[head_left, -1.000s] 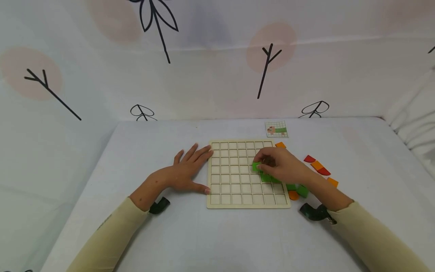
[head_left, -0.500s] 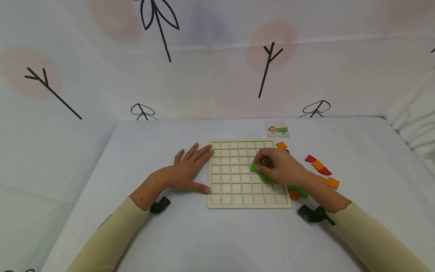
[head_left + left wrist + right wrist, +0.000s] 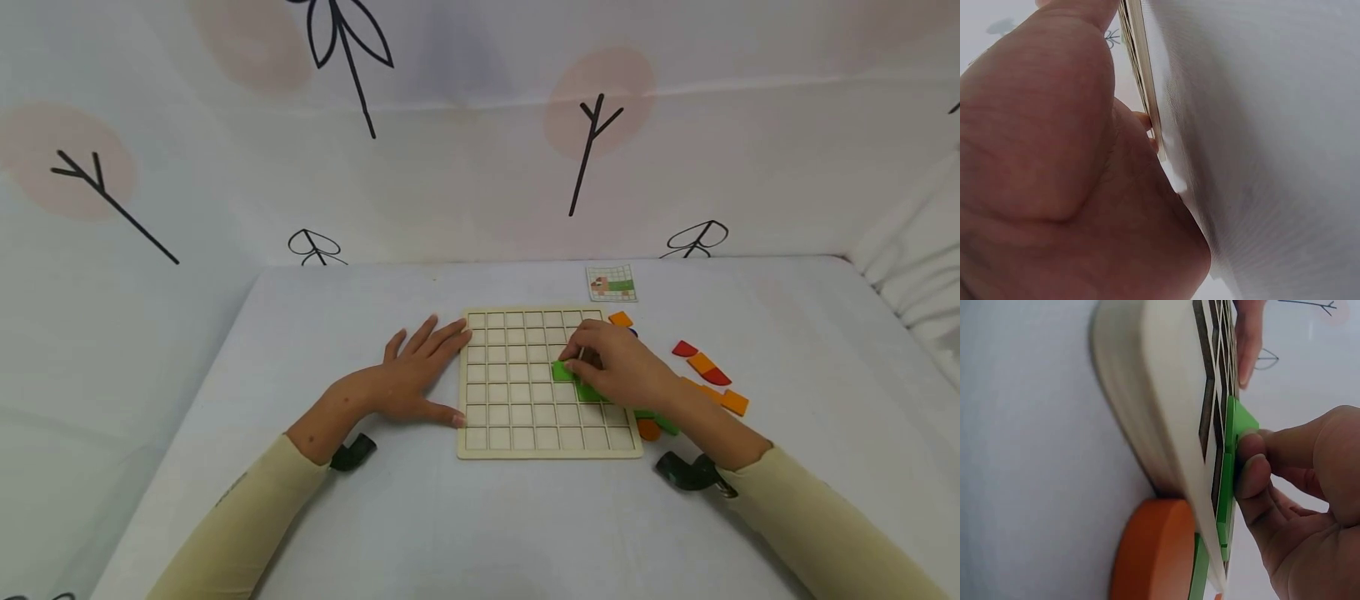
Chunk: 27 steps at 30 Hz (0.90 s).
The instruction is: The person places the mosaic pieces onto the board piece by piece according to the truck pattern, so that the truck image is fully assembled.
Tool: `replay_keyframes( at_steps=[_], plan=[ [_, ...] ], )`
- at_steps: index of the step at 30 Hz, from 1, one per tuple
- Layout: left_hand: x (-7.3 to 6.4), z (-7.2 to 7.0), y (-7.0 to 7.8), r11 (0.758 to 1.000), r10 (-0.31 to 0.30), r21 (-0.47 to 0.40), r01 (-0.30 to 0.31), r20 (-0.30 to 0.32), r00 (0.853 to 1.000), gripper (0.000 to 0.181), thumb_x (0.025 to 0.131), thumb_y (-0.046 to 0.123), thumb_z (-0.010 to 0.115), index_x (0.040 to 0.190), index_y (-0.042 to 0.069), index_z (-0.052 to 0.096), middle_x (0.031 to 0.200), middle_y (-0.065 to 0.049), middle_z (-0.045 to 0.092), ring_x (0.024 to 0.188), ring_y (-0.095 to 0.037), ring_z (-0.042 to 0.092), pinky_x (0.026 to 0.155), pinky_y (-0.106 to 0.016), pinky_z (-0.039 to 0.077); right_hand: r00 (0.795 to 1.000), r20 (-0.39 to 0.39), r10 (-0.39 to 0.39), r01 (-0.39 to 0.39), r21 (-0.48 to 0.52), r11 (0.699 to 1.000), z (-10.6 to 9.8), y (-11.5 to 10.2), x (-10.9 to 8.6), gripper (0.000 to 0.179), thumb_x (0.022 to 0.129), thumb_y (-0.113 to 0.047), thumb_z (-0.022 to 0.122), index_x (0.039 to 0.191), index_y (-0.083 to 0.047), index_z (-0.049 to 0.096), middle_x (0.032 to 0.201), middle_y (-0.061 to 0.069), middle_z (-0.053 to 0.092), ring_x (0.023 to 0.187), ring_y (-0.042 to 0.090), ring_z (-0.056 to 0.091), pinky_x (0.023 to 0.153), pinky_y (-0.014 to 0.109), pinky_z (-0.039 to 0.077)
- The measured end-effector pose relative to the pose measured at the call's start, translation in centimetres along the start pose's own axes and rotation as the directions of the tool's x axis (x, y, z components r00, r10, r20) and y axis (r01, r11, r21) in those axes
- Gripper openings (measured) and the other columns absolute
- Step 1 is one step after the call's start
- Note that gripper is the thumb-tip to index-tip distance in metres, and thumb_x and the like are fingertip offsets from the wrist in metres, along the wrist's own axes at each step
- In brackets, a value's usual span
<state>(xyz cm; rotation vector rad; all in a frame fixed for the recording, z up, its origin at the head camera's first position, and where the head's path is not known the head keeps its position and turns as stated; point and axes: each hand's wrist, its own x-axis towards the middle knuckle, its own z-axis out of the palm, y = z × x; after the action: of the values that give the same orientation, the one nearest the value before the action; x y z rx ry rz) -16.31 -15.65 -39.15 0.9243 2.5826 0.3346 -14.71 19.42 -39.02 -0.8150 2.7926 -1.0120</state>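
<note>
- One board (image 3: 547,455), gridded, lying flat before you.
- Your left hand (image 3: 412,392), fingers spread wide, tips at the board's left edge — probably to steady it.
- Your right hand (image 3: 618,362), thumb and finger narrowed in a pinch on a green block (image 3: 562,372), over the board's right half — likely a fingertip grip because the piece is small.
- One picture card (image 3: 612,285), beyond the board's far right corner, perhaps for unblocked sight.
- Right wrist view: thickness of the orange disc (image 3: 1147,556) beside the board; the head view shows only its top.
</note>
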Motion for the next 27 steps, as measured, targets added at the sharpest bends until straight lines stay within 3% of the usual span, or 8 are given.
replay_keyframes(
  at_steps=[16, 22, 27],
  plan=[
    [0.1, -0.3, 0.0, 1.0, -0.006, 0.0, 0.006, 0.023, 1.0, 0.123, 0.087, 0.078, 0.069, 0.173, 0.025, -0.001, 0.178, 0.011, -0.013, 0.163, -0.03, -0.019, 0.124, -0.067, -0.005, 0.999, -0.019, 0.033, -0.034, -0.031, 0.999, -0.3, -0.6, 0.0, 0.01, 0.098, -0.006, 0.076, 0.106, -0.009, 0.082, 0.102, 0.001, 0.066, 0.075, 0.012, 0.056, 0.067, 0.026, 0.05],
    [0.0, -0.2, -0.2, 1.0, 0.001, -0.011, -0.001, 0.012, 1.0, 0.122, 0.087, 0.076, 0.071, 0.173, 0.025, 0.0, 0.178, 0.009, -0.011, 0.163, -0.031, -0.019, 0.124, -0.068, -0.006, 0.999, -0.032, -0.01, 0.01, -0.014, 1.0, -0.6, -0.2, 0.0, 0.012, 0.097, -0.004, 0.076, 0.105, -0.012, 0.08, 0.104, -0.002, 0.067, 0.077, 0.01, 0.06, 0.069, 0.026, 0.053],
    [-0.1, 0.0, -0.3, 1.0, 0.0, -0.01, 0.0, 0.009, 1.0, 0.122, 0.087, 0.077, 0.07, 0.173, 0.026, 0.0, 0.178, 0.01, -0.011, 0.163, -0.03, -0.019, 0.124, -0.067, -0.006, 0.998, -0.02, -0.064, 0.063, -0.021, 0.998, -2.2, 0.2, -0.2, 0.012, 0.096, -0.003, 0.077, 0.101, -0.014, 0.078, 0.097, -0.008, 0.066, 0.076, 0.01, 0.06, 0.067, 0.026, 0.053]
  ],
)
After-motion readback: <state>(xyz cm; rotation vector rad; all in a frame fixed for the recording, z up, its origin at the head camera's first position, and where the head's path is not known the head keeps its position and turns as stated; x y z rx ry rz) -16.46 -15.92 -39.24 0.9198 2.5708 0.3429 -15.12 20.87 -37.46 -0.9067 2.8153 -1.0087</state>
